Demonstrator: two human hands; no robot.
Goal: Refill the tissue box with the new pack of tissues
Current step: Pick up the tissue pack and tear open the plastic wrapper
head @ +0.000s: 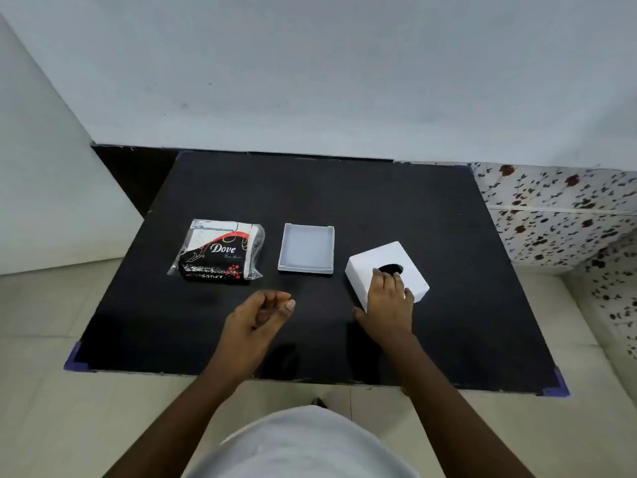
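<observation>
The pack (217, 251), at 9 o'clock of the base (306, 270), looks light, soft and slippery: take its sides. The left hand (258, 319) is loosely curled, empty; the right hand (389, 301) grips the cover (368, 259).

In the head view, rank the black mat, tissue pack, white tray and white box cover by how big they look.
1. black mat
2. tissue pack
3. white box cover and white tray: too close; the right hand hides part of the cover.

A black mat (310, 201) lies on the tiled floor (51, 305), a pale wall (310, 63) behind it and a floral sheet (558, 215) to its right.
</observation>
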